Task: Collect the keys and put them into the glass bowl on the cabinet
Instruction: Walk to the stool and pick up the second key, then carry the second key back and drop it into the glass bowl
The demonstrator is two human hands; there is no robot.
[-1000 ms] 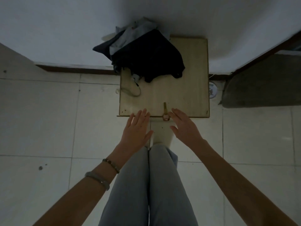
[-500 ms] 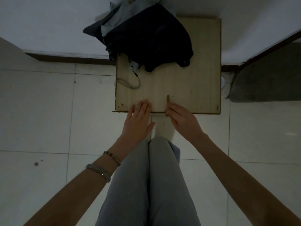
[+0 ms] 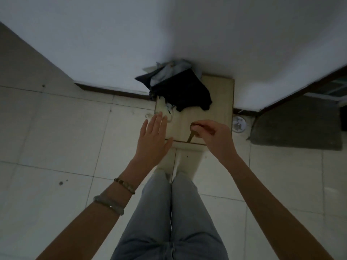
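A key (image 3: 191,136) is pinched at its head between the thumb and fingertips of the right hand (image 3: 214,136), and its blade hangs down over the front edge of the small wooden tabletop (image 3: 221,102). In the dim light it cannot be told for certain whether a ring or further keys are attached; only the one blade is made out. The grip of the right hand is narrow and closed on the key. The left hand (image 3: 153,136) is held flat and spread beside it, near the tabletop's left front corner, with nothing in it.

The step in hand is judged to be the lifting away of the key. It would be done well if the pinch were kept firm on the head and the blade raised clear of the edge before being carried off, so that it is not knocked loose. The spread left hand could be cupped beneath as a catch.

Farther back, a dark heap of clothing (image 3: 180,91) is piled against the wall, with a thin cord (image 3: 170,117) trailing from it. No glass bowl is seen here, so it has yet to be found.
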